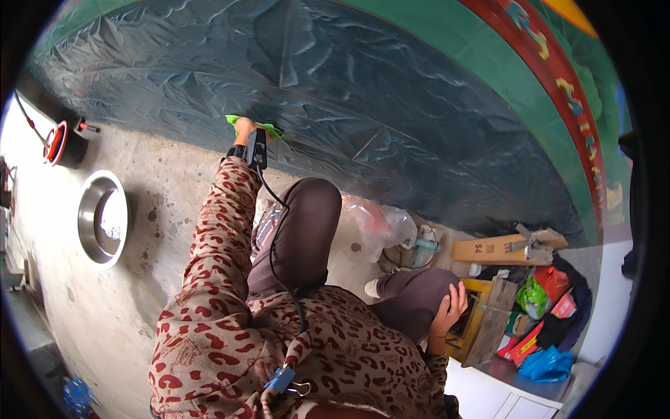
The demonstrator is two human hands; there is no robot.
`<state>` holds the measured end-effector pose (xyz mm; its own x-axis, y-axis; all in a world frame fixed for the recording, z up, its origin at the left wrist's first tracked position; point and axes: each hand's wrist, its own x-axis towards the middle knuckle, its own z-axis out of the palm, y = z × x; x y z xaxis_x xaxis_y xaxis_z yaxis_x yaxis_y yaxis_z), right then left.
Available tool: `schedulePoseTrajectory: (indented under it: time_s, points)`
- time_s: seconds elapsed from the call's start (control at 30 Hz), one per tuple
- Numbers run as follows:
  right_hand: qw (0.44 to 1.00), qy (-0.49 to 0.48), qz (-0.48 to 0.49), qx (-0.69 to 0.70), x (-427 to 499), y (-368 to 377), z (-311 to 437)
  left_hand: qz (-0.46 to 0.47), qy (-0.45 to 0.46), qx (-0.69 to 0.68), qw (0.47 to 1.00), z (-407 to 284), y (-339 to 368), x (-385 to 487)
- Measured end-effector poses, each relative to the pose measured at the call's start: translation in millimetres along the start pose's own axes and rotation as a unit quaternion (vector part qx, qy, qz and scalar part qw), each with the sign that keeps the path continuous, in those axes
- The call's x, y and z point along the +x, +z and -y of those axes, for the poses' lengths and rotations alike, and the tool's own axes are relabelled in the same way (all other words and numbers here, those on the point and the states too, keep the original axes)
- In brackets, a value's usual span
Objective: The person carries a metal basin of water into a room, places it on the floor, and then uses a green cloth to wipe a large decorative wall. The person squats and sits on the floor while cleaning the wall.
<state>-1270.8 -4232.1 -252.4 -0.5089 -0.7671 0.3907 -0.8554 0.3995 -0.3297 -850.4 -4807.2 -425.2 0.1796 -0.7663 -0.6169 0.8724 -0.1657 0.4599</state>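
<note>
My left hand grips a bright green cloth and presses it against the lower part of a dark, textured wall panel. The cloth sticks out on both sides of my fingers. On that wrist sits a black strapped device, its cable running back along my body. My right hand lies on my bent right knee, fingers spread and holding nothing. Beside it stands a yellow wooden stool or frame.
A steel basin with liquid sits on the concrete floor to my left, beyond it a dark bucket. Clear plastic bags lie by the wall. A cardboard box and several bags, including a blue one, crowd the right.
</note>
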Motion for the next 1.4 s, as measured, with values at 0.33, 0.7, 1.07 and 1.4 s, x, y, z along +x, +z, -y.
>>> schedulePoseTrajectory:
  time_s: [0.33, 0.7, 1.07, 1.4]
  points:
    - [0.999, 0.011, -0.012, 0.033, 4, 3, -7, -0.082, 0.02, -0.003, 0.996, 134, 67, -104]
    - [0.999, 0.039, -0.024, 0.029, -5, -4, -4, -0.051, -0.244, 0.123, 0.961, 250, 58, -124]
    - [0.997, 0.067, -0.03, 0.037, -8, -18, -14, 0.056, -0.203, 0.036, 0.977, 160, -14, -70]
    - [0.99, 0.112, -0.057, 0.06, -18, -29, -29, -0.053, -0.205, 0.056, 0.976, 255, 2, -99]
